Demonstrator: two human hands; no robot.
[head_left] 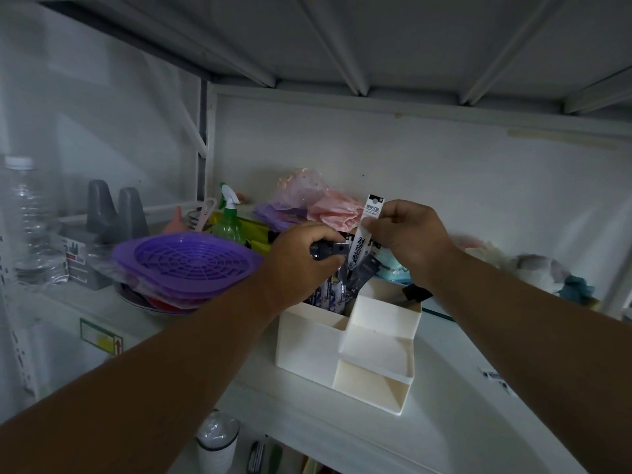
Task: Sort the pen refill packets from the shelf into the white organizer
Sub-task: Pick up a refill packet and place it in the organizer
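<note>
white organizer on the shelf has several packets inside. left hand grips one dark packet; right hand pinches one white packet. purple baskets sit left.

Head camera looks forward, slightly down, close onto the shelf

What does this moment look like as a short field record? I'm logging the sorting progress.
left hand: grips a dark packet
right hand: pinches a white refill packet, held upright
white organizer: on the shelf, packets standing in its rear compartment
front tiers: nothing visible inside
left of organizer: purple baskets, green spray bottle
</note>
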